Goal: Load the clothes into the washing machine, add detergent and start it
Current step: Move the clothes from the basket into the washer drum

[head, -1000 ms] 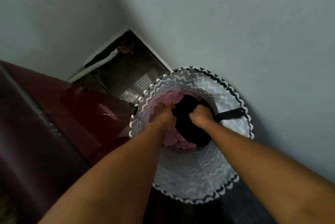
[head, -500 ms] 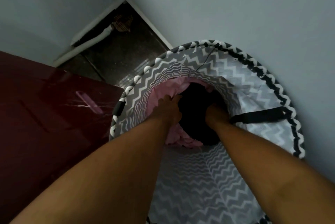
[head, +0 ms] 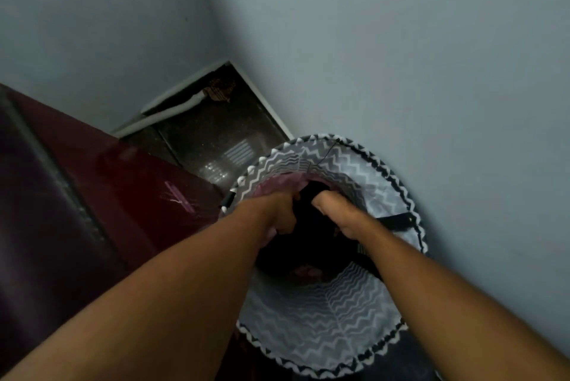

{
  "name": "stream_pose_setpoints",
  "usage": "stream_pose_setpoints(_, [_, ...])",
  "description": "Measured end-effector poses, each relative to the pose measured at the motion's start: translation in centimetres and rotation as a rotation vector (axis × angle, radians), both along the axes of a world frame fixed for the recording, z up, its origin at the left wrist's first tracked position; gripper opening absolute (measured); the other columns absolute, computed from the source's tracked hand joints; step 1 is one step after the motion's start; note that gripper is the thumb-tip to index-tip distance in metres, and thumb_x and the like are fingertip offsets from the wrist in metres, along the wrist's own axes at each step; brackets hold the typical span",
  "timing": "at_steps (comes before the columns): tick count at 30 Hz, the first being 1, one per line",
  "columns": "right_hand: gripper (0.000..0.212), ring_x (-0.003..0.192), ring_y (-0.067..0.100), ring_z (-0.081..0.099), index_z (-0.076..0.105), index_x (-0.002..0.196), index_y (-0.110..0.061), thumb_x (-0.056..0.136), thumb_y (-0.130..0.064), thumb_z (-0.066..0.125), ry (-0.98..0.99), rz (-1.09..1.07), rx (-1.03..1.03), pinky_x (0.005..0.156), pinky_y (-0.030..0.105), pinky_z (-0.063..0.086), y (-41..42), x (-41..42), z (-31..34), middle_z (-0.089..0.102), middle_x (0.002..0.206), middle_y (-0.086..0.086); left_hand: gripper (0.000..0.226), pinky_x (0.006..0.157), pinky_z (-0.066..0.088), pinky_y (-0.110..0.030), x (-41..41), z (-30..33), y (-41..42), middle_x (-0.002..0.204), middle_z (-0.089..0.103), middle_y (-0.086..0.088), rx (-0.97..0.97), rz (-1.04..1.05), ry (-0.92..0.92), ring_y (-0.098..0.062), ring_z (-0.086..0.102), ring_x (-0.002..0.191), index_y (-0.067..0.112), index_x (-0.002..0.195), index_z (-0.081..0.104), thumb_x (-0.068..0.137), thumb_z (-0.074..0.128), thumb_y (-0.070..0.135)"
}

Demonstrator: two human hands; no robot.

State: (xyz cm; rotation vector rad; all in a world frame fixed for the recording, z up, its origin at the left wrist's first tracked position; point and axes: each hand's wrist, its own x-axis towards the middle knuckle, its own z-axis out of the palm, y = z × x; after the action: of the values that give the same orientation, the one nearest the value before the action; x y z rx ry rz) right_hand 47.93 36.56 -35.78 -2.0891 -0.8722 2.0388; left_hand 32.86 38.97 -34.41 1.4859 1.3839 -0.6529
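While both arms reach down: hamper [head: 324, 328] beside maroon machine [head: 123, 195], against wall [head: 401, 56].
Left hand [head: 279, 211]: grips black garment [head: 303, 245].
Right hand [head: 336, 214]: grips it too.
Garment axis: cannot tell.

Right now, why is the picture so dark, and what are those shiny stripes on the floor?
Head view: the room is dim, so the black cloth in the basket shows no detail; the stripes are light glaring off the glossy floor; both hands look slightly soft; the wide lens bends the walls.

One head-worn camera looks steeply down, close over a laundry basket [head: 324, 328] in a wall corner.
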Motion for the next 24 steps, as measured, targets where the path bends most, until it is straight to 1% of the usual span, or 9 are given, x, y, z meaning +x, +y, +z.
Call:
stream_pose_setpoints(2, [0.034,0.045,0.017,0.016,0.026,0.054,-0.025,0.077,-0.008,0.045,0.051,-0.015,0.059,0.053,0.034,0.013,0.0,-0.2,4.1,0.02,0.054,0.0,0.076,0.044,0.047,-0.02,-0.6,3.8,-0.1,0.105,0.058,-0.006,-0.029,0.025,-0.007,-0.02,0.059,0.072,0.024,0.143,0.036,0.077,0.067,0.0])
stream_pose_setpoints(4, [0.036,0.041,0.016,0.015,0.024,0.052,-0.025,0.074,-0.005,0.043,0.03,-0.043,0.107,0.048,0.029,0.012,-0.2,-0.5,7.8,0.018,0.049,-0.004,0.075,0.035,0.043,-0.018,-1.0,7.0,-0.2,0.119,0.057,-0.008,-0.041,0.083,-0.063,-0.021,0.058,0.068,0.023,0.141,0.035,0.078,0.066,-0.005])
stream_pose_setpoints(7, [0.039,0.034,0.014,0.03,0.035,0.037,-0.022,0.072,-0.01,0.046,0.008,-0.15,0.121,0.043,0.024,0.023,-0.8,-1.0,11.9,0.031,0.042,-0.004,0.085,0.046,0.05,-0.026,-1.5,11.3,-0.9,0.134,0.051,-0.005,-0.019,0.116,-0.141,-0.028,0.061,0.096,0.026,0.144,0.031,0.075,0.073,-0.002])
stream_pose_setpoints(9, [0.045,0.034,0.015,0.04,0.047,0.033,-0.018,0.077,-0.01,0.043,0.074,-0.244,0.093,0.041,0.021,0.032,-1.3,-1.6,14.6,0.042,0.042,-0.001,0.098,0.067,0.055,-0.03,-2.0,14.1,-1.5,0.142,0.049,-0.002,0.019,0.133,-0.209,-0.027,0.058,0.114,0.028,0.149,0.025,0.071,0.08,0.003])
stream_pose_setpoints(13, [0.033,0.044,0.023,0.055,0.062,0.051,-0.009,0.077,-0.013,0.042,0.241,-0.349,0.098,0.048,0.025,0.047,-1.6,-3.5,19.9,0.055,0.058,0.013,0.117,0.102,0.048,-0.036,-2.9,18.2,-3.2,0.143,0.05,-0.002,0.129,0.189,-0.29,-0.023,0.052,0.125,0.03,0.154,0.016,0.063,0.09,0.017])
stream_pose_setpoints(17, [0.036,0.075,0.036,0.062,0.065,0.079,0.006,0.054,-0.019,0.061,0.426,-0.411,0.128,0.075,0.034,0.053,-2.1,-5.7,24.9,0.06,0.085,0.023,0.12,0.104,0.044,-0.033,-4.3,21.5,-5.5,0.141,0.048,-0.001,0.328,0.298,-0.422,-0.02,0.048,0.127,0.027,0.153,0.018,0.059,0.092,0.02])
stream_pose_setpoints(19, [0.021,0.069,0.034,0.06,0.062,0.066,0.003,0.065,-0.016,0.055,0.472,-0.438,0.139,0.07,0.035,0.052,-2.7,-6.7,27.6,0.057,0.079,0.019,0.114,0.102,0.046,-0.032,-5.5,23.4,-6.8,0.137,0.049,0.001,0.405,0.355,-0.495,-0.018,0.05,0.124,0.028,0.151,0.024,0.059,0.092,0.019])
stream_pose_setpoints(21, [0.041,0.055,0.025,0.06,0.062,0.05,-0.005,0.081,-0.009,0.036,0.583,-0.486,0.168,0.06,0.031,0.051,-3.1,-7.1,28.9,0.058,0.064,0.011,0.109,0.101,0.048,-0.035,-6.6,25.1,-8.0,0.134,0.05,0.003,0.488,0.396,-0.527,-0.018,0.052,0.122,0.033,0.147,0.03,0.058,0.092,0.023])
stream_pose_setpoints(24, [0.047,0.053,0.023,0.059,0.061,0.046,-0.009,0.081,-0.005,0.029,0.71,-0.539,0.23,0.059,0.031,0.051,-4.0,-8.9,32.9,0.058,0.06,0.007,0.1,0.1,0.05,-0.038,-8.1,28.7,-9.3,0.129,0.049,0.005,0.578,0.451,-0.543,-0.017,0.053,0.118,0.04,0.141,0.033,0.059,0.09,0.025])
